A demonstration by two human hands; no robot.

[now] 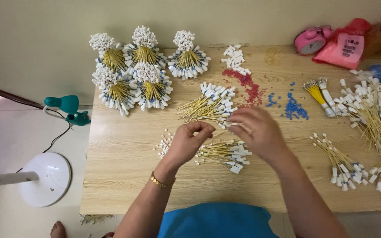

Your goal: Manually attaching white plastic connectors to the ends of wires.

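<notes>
The left hand (189, 142) is curled, its fingertips pinched together on something too small to make out, just above a loose heap of yellow wires with white end plugs (223, 153) that lies on the bench (124, 176) directly under and to the right of it. A gold bracelet (160, 182) sits on that wrist. The right hand (257, 131) is close beside the left one, fingers bent and drawn together toward it; whether it grips a wire I cannot tell, as the fingertips blur.

Just beyond both hands lies a second fan of yellow wires (208, 105) with white tags. A small cluster of white plugs (164, 143) rests just left of the left hand. Beyond the right hand are red beads (248, 86) and blue beads (294, 108), scattered flat. Far beyond the left hand stand five tied wire bundles (142, 70), upright, white heads up. Well right of the right hand lie another bunch of wires (340, 161) and a large tangled pile (375, 114). A pink alarm clock (310, 40) stands at the far right corner.
</notes>
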